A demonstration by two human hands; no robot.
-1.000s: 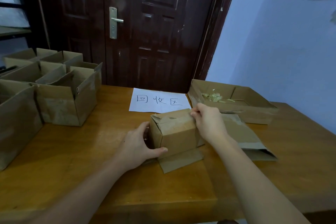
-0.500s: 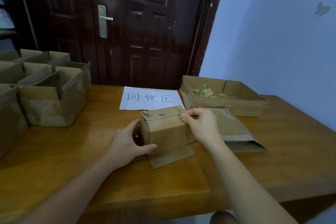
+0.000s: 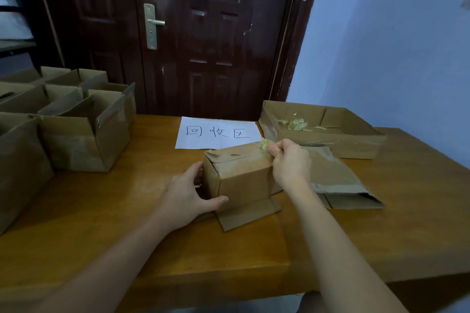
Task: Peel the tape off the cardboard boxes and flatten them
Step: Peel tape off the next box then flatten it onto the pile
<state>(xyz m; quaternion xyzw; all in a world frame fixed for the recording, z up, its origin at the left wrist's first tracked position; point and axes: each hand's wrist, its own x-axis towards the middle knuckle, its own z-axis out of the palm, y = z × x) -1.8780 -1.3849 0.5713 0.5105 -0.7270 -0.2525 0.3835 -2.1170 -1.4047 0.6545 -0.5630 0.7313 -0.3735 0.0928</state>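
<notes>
Head view shows the right hand (image 3: 290, 162) now lifted off the top of the small cardboard box (image 3: 239, 173), where half a second ago its fingertips were pressed to the seam at the far right corner. It pinches a crumpled yellowish wad of tape (image 3: 264, 143) between thumb and fingers, raised just above that corner. So the strip is coming away; whether any of it still clings to the lid I cannot tell. The left hand (image 3: 188, 198) grips the box's left end, thumb along the near face and fingers round the far side, pinning it to the wooden table (image 3: 381, 236) at the middle, as it did a moment back.

The box stands upright with one bottom flap splayed out toward me, so flattening is yet to come, I'd say.

Now the containers. A shallow cardboard tray (image 3: 356, 145) at the far right holds a few scrunched bits of yellowish tape. Between it and the box lies an already flattened box (image 3: 338, 178). Along the left stand open cardboard boxes (image 3: 84, 145), flaps up; their insides are too dark to read. A white paper sign (image 3: 216, 132) lies behind the box.
</notes>
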